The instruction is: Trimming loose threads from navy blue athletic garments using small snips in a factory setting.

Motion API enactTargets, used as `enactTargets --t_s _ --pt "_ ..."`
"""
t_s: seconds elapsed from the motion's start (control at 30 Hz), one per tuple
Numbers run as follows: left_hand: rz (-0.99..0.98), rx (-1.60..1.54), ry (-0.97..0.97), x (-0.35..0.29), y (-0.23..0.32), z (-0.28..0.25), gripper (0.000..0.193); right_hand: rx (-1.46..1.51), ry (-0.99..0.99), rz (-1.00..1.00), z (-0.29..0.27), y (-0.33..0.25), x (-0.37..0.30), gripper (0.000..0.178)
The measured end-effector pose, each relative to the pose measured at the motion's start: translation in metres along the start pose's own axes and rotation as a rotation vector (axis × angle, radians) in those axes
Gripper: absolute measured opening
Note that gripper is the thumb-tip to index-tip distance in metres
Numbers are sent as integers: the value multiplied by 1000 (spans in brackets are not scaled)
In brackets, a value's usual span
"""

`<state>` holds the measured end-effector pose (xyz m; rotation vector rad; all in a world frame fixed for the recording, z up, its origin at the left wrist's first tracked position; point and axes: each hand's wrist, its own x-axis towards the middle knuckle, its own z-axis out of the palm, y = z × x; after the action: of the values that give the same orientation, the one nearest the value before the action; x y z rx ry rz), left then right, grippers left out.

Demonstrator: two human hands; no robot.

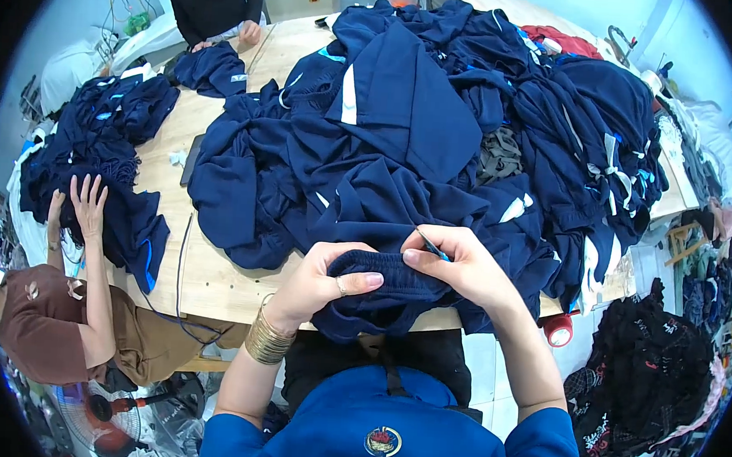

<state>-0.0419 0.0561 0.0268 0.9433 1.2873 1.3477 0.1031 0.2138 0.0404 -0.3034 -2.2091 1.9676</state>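
Note:
My left hand [316, 288] is closed on a navy garment, its thumb lying across the gathered elastic waistband [390, 273]. At the other end of the band, my right hand [462, 266] pinches the edge between thumb and fingers. A small slim tool [434, 246] with a blue part also sits in that hand; it looks like thread snips, though the fingers cover much of it. The band is stretched between both hands above the table's near edge, and the rest of the garment hangs in folds below. Just beyond lies a large heap of navy garments [415, 114] with white stripes.
The wooden table [224, 283] carries another navy pile [108, 121] at left, where a co-worker in brown [54, 318] handles cloth. A person in black [214, 6] stands across. A dark cable [182, 276] hangs over the edge. Black clothing [646, 380] is heaped at right.

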Motion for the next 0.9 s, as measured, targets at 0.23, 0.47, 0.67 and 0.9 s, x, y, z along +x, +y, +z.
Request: enactTargets --t_s 0.23,0.47,0.67,0.9 --pt "-73 -306 38 0 -8 11 17 -441 484 -417 12 -4 -18 13" --pt "-76 -306 151 -1 -11 24 19 -539 397 -460 28 10 -35 32" --pt "-51 -298 144 2 -20 30 17 -676 509 -505 29 12 -38 33" --pt "-47 -269 217 3 -16 39 20 -615 521 -474 21 6 -44 33"
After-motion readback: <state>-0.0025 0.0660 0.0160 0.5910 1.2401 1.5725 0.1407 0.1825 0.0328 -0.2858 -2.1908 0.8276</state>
